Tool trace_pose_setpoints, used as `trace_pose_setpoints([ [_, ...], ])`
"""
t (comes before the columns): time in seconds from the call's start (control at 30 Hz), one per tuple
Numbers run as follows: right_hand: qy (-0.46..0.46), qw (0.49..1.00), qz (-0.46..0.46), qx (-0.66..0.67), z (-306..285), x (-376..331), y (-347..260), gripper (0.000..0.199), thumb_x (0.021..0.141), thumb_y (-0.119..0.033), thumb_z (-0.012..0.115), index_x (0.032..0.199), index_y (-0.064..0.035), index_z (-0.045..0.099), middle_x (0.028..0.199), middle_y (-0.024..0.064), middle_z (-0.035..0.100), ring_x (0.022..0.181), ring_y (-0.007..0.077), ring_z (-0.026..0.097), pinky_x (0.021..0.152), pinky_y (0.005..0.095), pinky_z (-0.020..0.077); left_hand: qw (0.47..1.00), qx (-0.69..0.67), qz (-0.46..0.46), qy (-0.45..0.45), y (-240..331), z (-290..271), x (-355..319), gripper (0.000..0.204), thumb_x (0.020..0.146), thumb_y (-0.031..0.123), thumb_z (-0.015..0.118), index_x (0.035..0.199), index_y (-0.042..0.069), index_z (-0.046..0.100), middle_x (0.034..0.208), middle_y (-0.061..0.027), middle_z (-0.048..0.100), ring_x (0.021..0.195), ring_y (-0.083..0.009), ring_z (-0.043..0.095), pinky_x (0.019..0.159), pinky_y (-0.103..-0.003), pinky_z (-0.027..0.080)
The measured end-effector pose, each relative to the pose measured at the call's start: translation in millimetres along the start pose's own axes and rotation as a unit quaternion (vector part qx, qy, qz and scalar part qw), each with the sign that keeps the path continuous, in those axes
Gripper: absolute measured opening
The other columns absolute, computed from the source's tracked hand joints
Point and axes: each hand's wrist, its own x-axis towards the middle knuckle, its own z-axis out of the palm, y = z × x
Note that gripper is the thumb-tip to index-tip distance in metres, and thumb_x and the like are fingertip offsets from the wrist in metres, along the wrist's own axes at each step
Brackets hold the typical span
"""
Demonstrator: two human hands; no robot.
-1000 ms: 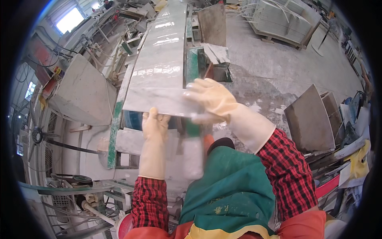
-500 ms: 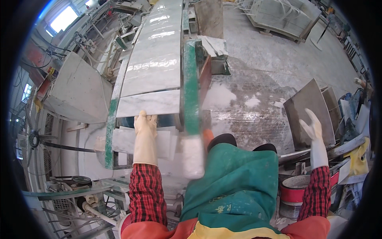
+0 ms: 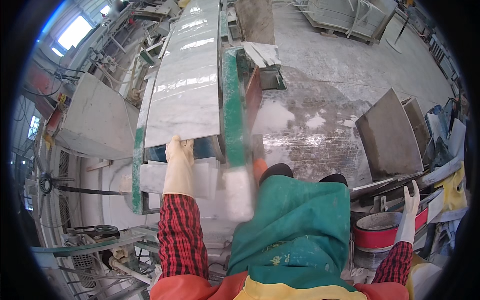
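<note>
Left of centre, the left hand (image 3: 179, 154) touches the near edge of the slab (image 3: 184, 117), apparently steadying it; its closure I cannot tell. Lower right, the right hand (image 3: 411, 201) spreads, seemingly empty.

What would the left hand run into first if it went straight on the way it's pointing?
The left hand would probably first meet the near edge of the glossy white slab; its fingertips appear to be at that edge, though contact is hard to confirm.
</note>
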Motion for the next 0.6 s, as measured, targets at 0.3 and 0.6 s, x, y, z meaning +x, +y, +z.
trace_pose_setpoints([
  [0.3, 0.017, 1.000, 0.006, -0.008, 6.6, -25.1, 18.5, 0.056, 0.089, -0.018, 0.072, 0.140, -0.0033, 0.054, 0.143, 0.0154, 0.056, 0.133, 0.0293, 0.052, 0.113, 0.0376, 0.0367, 0.998, -0.055, -0.026, -0.015, -2.1, -9.7, 29.7, 0.029, 0.098, 0.001, 0.049, 0.126, 0.002, 0.044, 0.122, -0.0169, 0.056, 0.107, -0.0331, 0.063, 0.089, -0.057, 0.058],
  [0.6, 0.033, 0.999, 0.013, 0.022, 3.8, -37.8, 6.9, 0.052, 0.091, -0.013, 0.068, 0.141, -0.0026, 0.054, 0.144, 0.0145, 0.055, 0.135, 0.0283, 0.049, 0.115, 0.0373, 0.0336, 1.000, 0.008, 0.000, 0.011, -2.5, 7.5, 12.4, 0.026, 0.102, 0.012, 0.049, 0.122, -0.005, 0.049, 0.120, -0.0173, 0.061, 0.106, -0.0318, 0.065, 0.092, -0.046, 0.060],
])
